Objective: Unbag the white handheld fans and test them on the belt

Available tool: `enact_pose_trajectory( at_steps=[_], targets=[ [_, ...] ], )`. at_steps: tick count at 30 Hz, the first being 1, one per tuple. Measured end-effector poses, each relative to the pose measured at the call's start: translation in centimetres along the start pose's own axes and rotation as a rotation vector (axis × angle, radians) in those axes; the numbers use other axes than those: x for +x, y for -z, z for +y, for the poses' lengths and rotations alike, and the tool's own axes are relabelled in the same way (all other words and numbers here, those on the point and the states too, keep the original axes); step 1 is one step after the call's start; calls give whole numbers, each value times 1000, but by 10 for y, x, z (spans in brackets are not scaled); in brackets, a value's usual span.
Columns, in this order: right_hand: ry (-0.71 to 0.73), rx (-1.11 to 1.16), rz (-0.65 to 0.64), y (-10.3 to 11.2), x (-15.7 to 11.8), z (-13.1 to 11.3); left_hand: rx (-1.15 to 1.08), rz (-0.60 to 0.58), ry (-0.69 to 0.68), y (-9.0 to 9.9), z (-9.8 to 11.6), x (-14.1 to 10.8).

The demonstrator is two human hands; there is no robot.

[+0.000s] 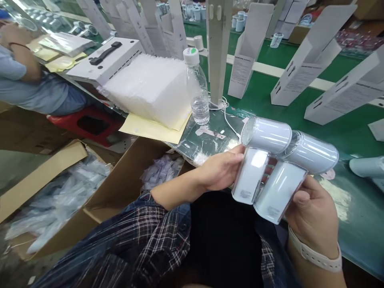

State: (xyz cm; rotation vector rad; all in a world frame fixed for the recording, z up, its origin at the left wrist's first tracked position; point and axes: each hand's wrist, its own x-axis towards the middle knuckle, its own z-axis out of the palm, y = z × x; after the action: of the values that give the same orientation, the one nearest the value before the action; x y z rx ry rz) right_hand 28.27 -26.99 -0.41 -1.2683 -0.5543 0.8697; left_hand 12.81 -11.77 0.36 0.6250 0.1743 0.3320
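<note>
Two devices (283,172) are being held side by side at three o'clock: the left hand (222,170) is clamping one's handle (250,172) from nine o'clock, the right hand (315,214) the other's from four, fingers curling behind. One bottle (200,106) is standing towards twelve.

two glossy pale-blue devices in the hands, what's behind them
Beyond the devices, a green flat surface and upright white cardboard boxes show; what the devices cover is hidden.
</note>
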Motion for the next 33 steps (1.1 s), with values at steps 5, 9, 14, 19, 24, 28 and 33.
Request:
enact_pose_trajectory(
  at_steps=[5, 9, 14, 19, 24, 28, 33],
  targets=[
    [-34, 77, -47, 6, -2, -3, 53, 52, 50, -5, 0, -2],
    [-138, 214, -123, 0, 6, -9, 121, 30, -19, -1, -1, 4],
    [-190, 341, -246, -17, 13, -14, 137, 67, -8, 4, -2, 11],
    [-130, 324, -238, -24, 15, -8, 69, 112, -36, 6, 2, 11],
    [-87, 310, -132, -21, 16, -7, 23, 47, -46, 13, 3, 12],
    [-24, 251, -25, -19, 14, -5, 59, 44, -38, 16, 0, 12],
    [29, 199, 184, -16, 16, 7, 246, 136, -92, 19, -4, 14]
  ],
)
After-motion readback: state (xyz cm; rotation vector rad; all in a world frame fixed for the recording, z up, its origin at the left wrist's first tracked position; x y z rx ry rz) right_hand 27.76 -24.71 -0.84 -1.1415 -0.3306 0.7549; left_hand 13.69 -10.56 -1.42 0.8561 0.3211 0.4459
